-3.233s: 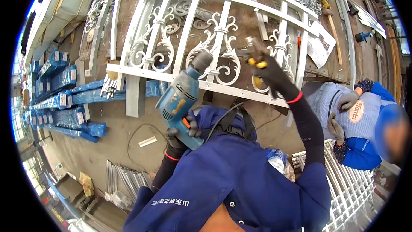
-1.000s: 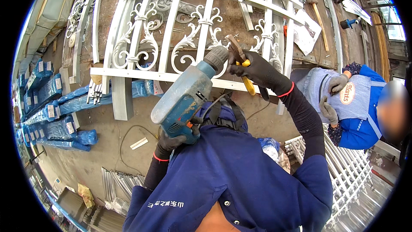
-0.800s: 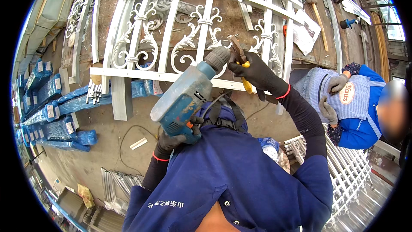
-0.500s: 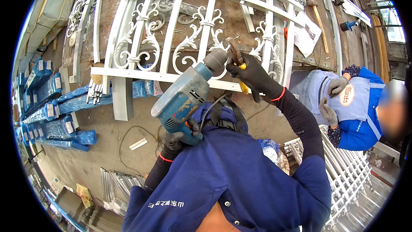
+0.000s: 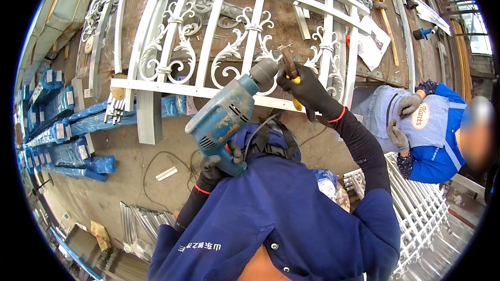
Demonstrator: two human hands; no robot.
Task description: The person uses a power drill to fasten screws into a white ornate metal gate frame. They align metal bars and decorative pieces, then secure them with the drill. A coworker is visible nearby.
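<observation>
A blue, worn electric drill point(image 5: 223, 117) rests against my front, its chuck pointing up and to the right. My left hand point(image 5: 212, 168), in a black glove, is closed round the drill's handle. In my right hand point(image 5: 311, 92), also gloved in black, is a pair of pliers point(image 5: 289, 61) with yellow grips. The plier jaws are just right of the chuck, with a small thin piece at their tip that I cannot make out. Beyond both tools lies a white metal fence panel point(image 5: 203, 92) with scrolled leaf ornaments, on a brown workbench.
At right, a co-worker in blue point(image 5: 435, 125) holds grey-gloved hands together. A hammer point(image 5: 386, 26) and a white sheet point(image 5: 373, 43) lie on the bench. Blue-wrapped bundles point(image 5: 78, 158) stand left. A cable point(image 5: 147, 174) loops over the floor. White lattice panels point(image 5: 422, 208) are stacked lower right.
Hardly anything differs. The drill and the pliers have shifted very slightly to the right; both hands keep their hold.
</observation>
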